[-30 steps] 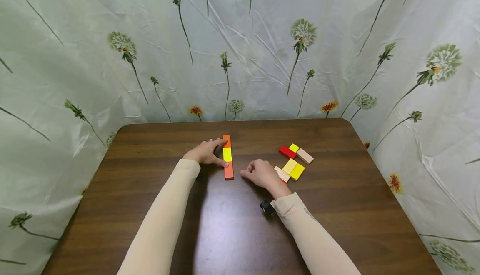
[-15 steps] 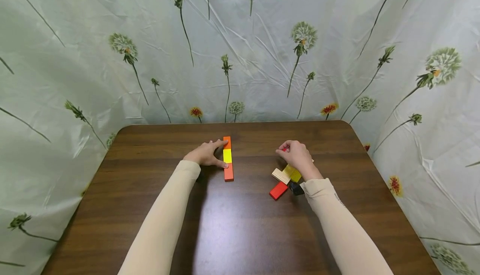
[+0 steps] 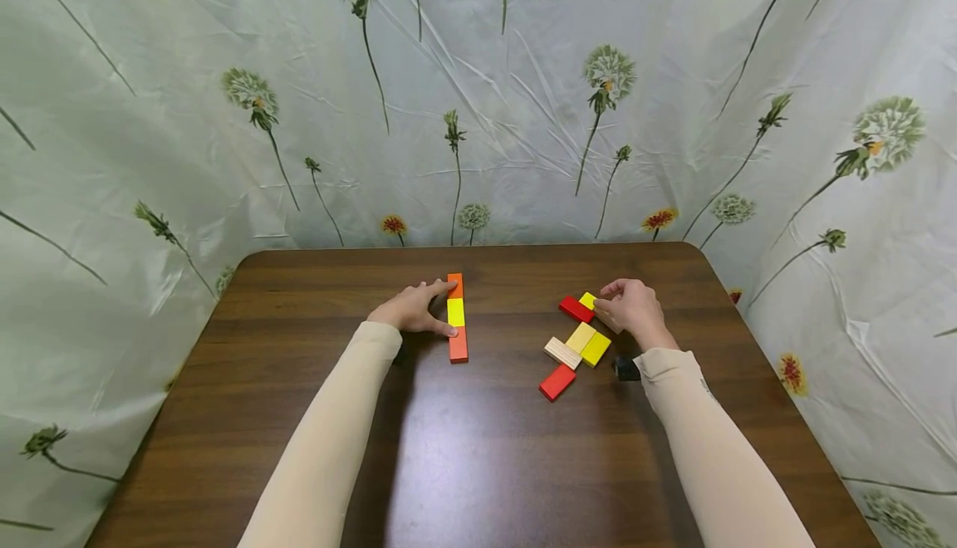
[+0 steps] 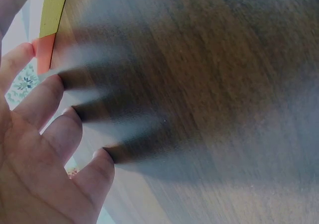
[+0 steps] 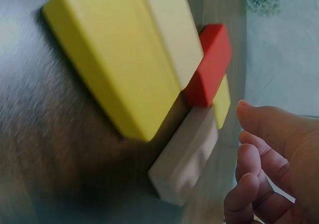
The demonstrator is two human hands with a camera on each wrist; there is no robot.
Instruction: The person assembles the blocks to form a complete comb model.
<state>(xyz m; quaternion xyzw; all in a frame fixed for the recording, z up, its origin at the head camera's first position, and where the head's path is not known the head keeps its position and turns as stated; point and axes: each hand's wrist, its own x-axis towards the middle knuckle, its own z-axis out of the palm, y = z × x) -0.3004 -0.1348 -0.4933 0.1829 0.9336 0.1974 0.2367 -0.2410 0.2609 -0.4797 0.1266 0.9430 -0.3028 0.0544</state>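
A straight row of blocks lies left of the table's middle: an orange block (image 3: 455, 279), a yellow block (image 3: 456, 313) and a red-orange block (image 3: 458, 349). My left hand (image 3: 411, 308) spans it, index finger on the orange block and thumb on the red-orange one. My right hand (image 3: 637, 312) hovers at the right cluster, fingers loosely bent with nothing between them. Nearest to it are a pale wooden block (image 5: 187, 157), partly covered by the hand in the head view, and a small yellow block (image 3: 587, 300). A red block (image 3: 576, 310) touches these.
Nearer on the brown table (image 3: 299, 448) lie a cream-yellow block (image 3: 580, 336), a bright yellow block (image 3: 596, 349), a striped wooden block (image 3: 562, 353) and another red block (image 3: 557, 383). A flowered cloth (image 3: 523, 116) hangs behind the table.
My right hand has moved from beside the row to the right, across the cluster, to its far right side, uncovering the near red block. My left hand stays on the row.
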